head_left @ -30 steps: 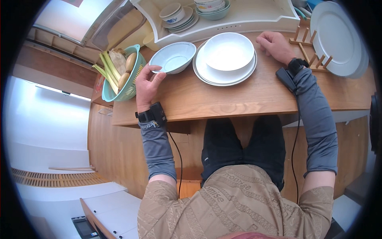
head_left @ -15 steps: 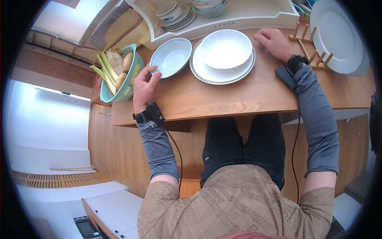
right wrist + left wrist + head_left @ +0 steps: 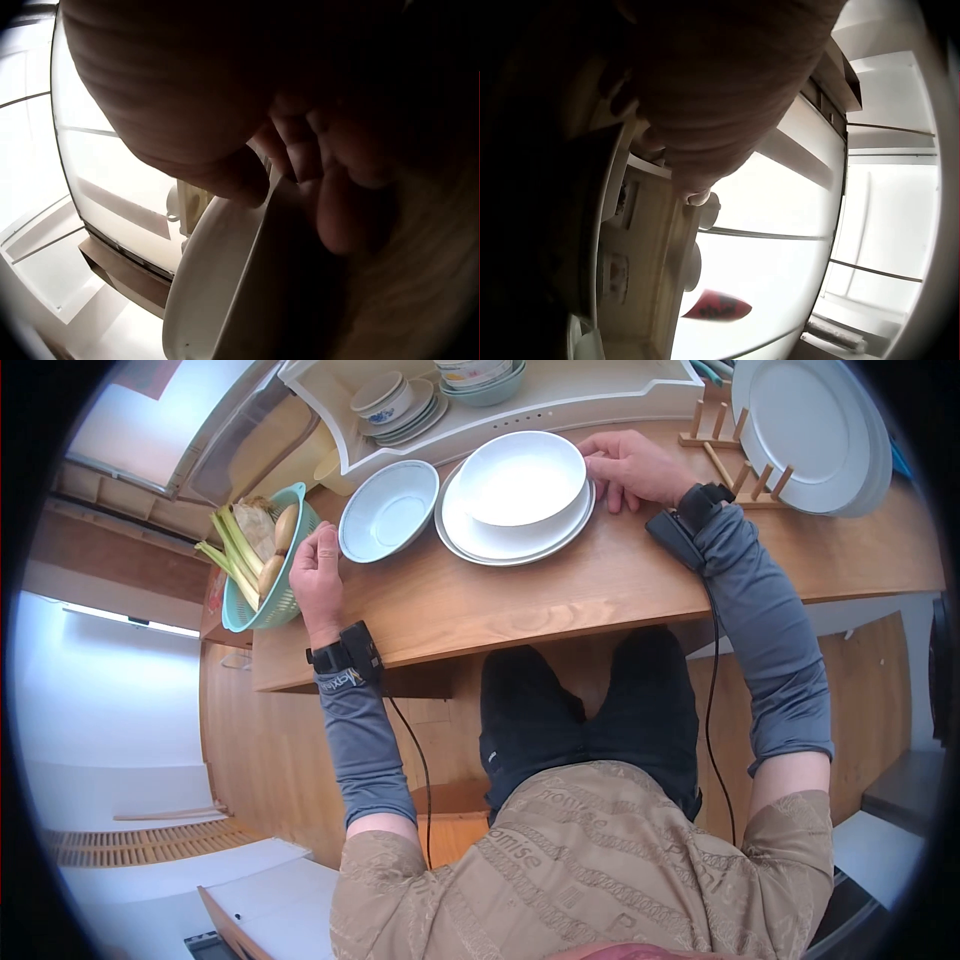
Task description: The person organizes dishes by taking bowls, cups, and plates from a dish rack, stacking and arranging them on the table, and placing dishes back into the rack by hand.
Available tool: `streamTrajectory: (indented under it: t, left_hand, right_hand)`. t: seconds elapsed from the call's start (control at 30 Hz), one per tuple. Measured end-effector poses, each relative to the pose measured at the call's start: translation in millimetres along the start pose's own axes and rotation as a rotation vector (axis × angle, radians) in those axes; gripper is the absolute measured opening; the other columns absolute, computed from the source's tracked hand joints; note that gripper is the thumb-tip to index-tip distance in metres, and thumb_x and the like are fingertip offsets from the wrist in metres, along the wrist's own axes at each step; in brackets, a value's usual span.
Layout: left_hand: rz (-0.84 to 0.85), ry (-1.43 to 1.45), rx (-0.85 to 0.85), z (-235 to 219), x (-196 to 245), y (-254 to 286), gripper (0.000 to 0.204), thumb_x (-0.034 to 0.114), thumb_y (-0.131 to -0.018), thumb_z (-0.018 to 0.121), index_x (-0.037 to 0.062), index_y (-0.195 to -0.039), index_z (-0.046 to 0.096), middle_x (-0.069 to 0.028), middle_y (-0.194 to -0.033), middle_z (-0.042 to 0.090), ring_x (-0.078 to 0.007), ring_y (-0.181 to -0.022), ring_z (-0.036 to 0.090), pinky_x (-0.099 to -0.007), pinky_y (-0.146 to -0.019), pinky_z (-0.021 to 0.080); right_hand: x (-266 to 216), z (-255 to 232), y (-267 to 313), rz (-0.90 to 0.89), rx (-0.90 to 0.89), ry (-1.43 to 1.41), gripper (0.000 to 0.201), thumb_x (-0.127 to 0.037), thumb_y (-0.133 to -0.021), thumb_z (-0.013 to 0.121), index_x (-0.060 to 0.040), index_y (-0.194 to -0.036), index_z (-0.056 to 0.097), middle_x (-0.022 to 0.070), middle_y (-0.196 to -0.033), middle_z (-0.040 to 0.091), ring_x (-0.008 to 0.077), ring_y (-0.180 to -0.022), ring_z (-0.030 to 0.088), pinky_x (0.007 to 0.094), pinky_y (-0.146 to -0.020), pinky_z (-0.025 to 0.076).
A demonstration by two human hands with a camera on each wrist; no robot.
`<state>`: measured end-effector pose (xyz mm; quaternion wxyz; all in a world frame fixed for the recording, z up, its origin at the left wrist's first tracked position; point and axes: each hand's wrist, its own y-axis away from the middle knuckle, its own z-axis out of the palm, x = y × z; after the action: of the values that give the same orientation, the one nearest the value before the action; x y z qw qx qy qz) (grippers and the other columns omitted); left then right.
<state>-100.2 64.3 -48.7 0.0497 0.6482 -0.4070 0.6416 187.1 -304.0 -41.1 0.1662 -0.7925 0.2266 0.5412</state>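
A deep white bowl [image 3: 522,478] sits on stacked white plates [image 3: 480,547] in the middle of the table. My right hand [image 3: 640,468] is at its right side and pinches the rim between thumb and fingers. In the right wrist view the thumb [image 3: 244,176] lies on one side of the bowl's wall [image 3: 217,262], with fingers on the other. A shallower pale blue bowl [image 3: 388,510] stands to the left. Beside its left edge is my left hand [image 3: 318,575], fingers loosely bent and holding nothing.
A green basket [image 3: 285,595] with vegetables stands at the table's left end. At the back is a cream shelf unit [image 3: 540,425] with stacked bowls and saucers. On the right, a wooden peg rack [image 3: 735,475] stands by large upright white plates [image 3: 805,435].
My left hand has let go of the pale blue bowl, which now rests flat on the table. My right hand has moved left from the tabletop to the white bowl's rim.
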Motion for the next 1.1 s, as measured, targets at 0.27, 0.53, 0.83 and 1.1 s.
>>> streamTrajectory:
  t: [0.27,0.53,0.83,1.1]
  left_hand:
    - [0.007,-0.136,-0.023,1,-7,-3,0.035,0.027,-0.099,0.07,-0.0048,-0.115,0.07,-0.0038,-0.102,0.07,-0.0085,-0.088,0.061,-0.0229,-0.078,0.049]
    - [-0.013,-0.23,-0.115,7,6,3,0.034,0.027,-0.099,0.07,-0.0035,-0.113,0.071,-0.0002,-0.095,0.069,-0.0058,-0.081,0.057,-0.0213,-0.071,0.045]
    - [-0.009,-0.225,-0.112,9,6,3,0.034,0.026,-0.099,0.07,-0.0046,-0.114,0.07,0.0025,-0.09,0.066,-0.004,-0.076,0.055,-0.0199,-0.067,0.043]
    - [0.032,-0.18,-0.124,7,3,3,0.031,0.024,-0.1,0.069,-0.0042,-0.111,0.07,0.0025,-0.09,0.066,-0.0044,-0.077,0.056,-0.021,-0.067,0.045]
  right_hand:
    - [-5,3,-2,0.049,-0.048,-0.027,0.038,-0.02,-0.104,0.05,0.0009,-0.134,0.059,0.0053,-0.073,0.067,0.0096,-0.051,0.064,0.022,-0.044,0.052]
    - [-17,4,4,0.099,-0.032,-0.001,0.037,-0.018,-0.105,0.051,0.0013,-0.135,0.059,0.0068,-0.074,0.067,0.0111,-0.051,0.064,0.0236,-0.045,0.052]
    - [-7,6,0,0.084,-0.057,-0.108,0.045,-0.02,-0.094,0.063,0.0063,-0.13,0.058,0.0086,-0.075,0.067,0.0132,-0.052,0.064,0.0251,-0.044,0.052]
    - [-7,-18,3,0.11,0.028,0.068,0.047,-0.016,-0.086,0.062,0.0053,-0.128,0.063,0.0066,-0.068,0.065,0.0117,-0.05,0.06,0.0246,-0.043,0.047]
